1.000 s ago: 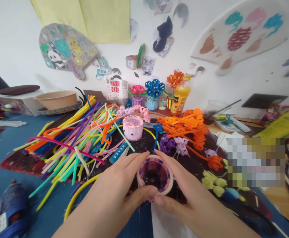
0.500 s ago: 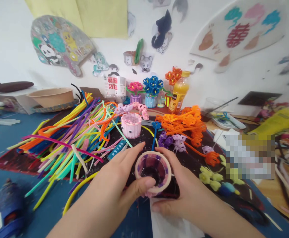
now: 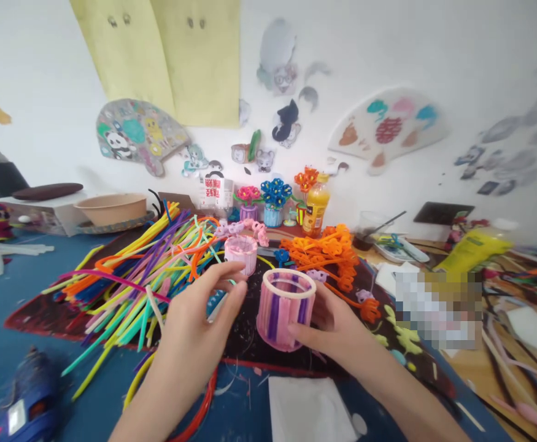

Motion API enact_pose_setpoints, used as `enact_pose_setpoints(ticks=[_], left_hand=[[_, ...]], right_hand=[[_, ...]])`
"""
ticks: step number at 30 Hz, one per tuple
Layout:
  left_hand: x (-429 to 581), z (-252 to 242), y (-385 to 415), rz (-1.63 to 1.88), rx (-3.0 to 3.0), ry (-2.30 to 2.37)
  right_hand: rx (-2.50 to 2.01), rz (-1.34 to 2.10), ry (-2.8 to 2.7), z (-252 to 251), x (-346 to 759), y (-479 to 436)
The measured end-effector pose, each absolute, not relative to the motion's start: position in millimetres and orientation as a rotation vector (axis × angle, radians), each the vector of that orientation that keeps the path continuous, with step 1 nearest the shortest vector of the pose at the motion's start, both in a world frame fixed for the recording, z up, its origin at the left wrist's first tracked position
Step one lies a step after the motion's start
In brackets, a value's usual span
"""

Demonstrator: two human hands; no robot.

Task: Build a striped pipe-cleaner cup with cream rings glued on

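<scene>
A small pot [image 3: 281, 316] covered in pink and purple pipe cleaners, with a cream rim, sits in the grip of my right hand [image 3: 330, 322]. Its thumb presses the near side and the other fingers are around the far right. My left hand [image 3: 208, 301] is off the pot, to its left, thumb and fingers apart with nothing between them. Just behind the left fingers stands a pale pink pot [image 3: 242, 255] with pink and lilac flowers. Orange pipe-cleaner flowers [image 3: 337, 258] lie behind the pot, and a small blue flower [image 3: 282, 256] lies near them.
Loose coloured pipe cleaners [image 3: 130, 276] are heaped at left on a dark mat. A blue glue gun [image 3: 29, 393] lies front left, a white paper [image 3: 312, 411] at the front. Finished flower pots [image 3: 274, 215] and an orange drink bottle [image 3: 316, 209] stand at the wall.
My left hand has let go of the pot and moved left. My right hand still holds the pot, now more upright with its side showing. The camera view has tilted up.
</scene>
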State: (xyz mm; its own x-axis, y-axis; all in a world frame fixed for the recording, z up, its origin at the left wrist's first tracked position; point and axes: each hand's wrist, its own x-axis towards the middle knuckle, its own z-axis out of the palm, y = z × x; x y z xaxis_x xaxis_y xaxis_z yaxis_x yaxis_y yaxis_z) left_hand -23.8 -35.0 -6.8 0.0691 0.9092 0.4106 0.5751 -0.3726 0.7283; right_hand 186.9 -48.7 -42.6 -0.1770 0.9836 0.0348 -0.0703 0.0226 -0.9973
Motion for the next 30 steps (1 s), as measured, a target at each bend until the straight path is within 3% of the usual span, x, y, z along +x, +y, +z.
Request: enact_pose_setpoints(ticks=[7,30], left_hand=[[-11.4,-12.4,-39.4,1.129,1.998,1.208],[-0.3,-15.3,-46.5,1.124,1.701,1.088]], right_hand=[[-0.99,1.429,-1.311,-37.0,184.9,-51.9],[-0.979,1.304,-1.347,-27.0,174.1,-60.1]])
